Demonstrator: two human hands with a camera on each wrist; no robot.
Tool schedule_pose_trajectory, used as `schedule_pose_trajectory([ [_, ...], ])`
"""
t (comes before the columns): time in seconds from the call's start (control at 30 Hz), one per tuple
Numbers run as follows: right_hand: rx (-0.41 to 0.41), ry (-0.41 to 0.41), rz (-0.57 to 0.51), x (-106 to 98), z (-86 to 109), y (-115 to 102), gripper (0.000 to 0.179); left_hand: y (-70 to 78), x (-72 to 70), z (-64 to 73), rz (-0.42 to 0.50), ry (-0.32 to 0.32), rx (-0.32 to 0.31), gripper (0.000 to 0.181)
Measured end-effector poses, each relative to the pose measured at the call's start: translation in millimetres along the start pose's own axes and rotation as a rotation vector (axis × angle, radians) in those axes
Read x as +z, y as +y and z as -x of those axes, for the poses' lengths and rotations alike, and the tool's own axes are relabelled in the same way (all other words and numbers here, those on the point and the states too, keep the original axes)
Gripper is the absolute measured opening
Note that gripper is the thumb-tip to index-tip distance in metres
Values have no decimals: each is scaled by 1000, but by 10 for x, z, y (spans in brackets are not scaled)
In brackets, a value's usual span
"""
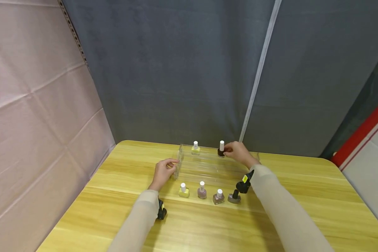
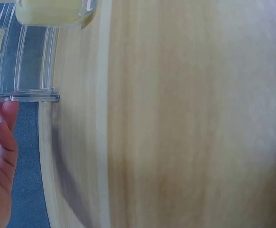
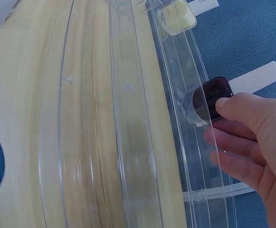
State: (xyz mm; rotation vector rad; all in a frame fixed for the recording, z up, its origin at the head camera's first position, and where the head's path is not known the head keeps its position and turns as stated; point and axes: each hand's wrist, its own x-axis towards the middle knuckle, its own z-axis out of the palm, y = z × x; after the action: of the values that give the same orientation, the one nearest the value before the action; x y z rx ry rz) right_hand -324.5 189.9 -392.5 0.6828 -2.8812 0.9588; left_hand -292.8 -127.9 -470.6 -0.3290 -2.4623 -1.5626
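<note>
My right hand (image 1: 238,153) pinches a dark nail polish bottle (image 3: 208,97) with a white cap, thumb on the glass. That bottle stands upright at the back, highest tier of a clear stepped display rack (image 1: 196,170). A pale yellow nail polish bottle (image 1: 195,149) stands on the same tier, to the left. At the rack's left end is my left hand (image 1: 162,173). Its thumb and fingertips touch the clear side panel (image 2: 33,98), the fingers loosely bent.
In front of the rack stand a yellow polish bottle (image 1: 184,192), a mauve one (image 1: 202,192), a glittery brownish one (image 1: 218,198) and a grey one with a black cap (image 1: 234,198). A grey curtain (image 1: 176,77) hangs behind the wooden table (image 1: 113,189).
</note>
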Motion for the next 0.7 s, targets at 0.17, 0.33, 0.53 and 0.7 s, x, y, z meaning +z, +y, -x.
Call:
schedule_pose_trajectory([
  [0.17, 10, 0, -19, 16, 11, -10, 23, 10, 4, 5, -12, -1, -6, 24],
  [0.33, 32, 13, -18, 12, 20, -8, 22, 17, 5, -2, -24, 3, -5, 23],
  [0.53, 50, 14, -28, 14, 16, 15, 23, 21, 14, -12, -25, 5, 1, 22],
  [0.7, 77, 11, -38, 7, 40, 26, 25, 15, 39, -8, -22, -4, -7, 23],
])
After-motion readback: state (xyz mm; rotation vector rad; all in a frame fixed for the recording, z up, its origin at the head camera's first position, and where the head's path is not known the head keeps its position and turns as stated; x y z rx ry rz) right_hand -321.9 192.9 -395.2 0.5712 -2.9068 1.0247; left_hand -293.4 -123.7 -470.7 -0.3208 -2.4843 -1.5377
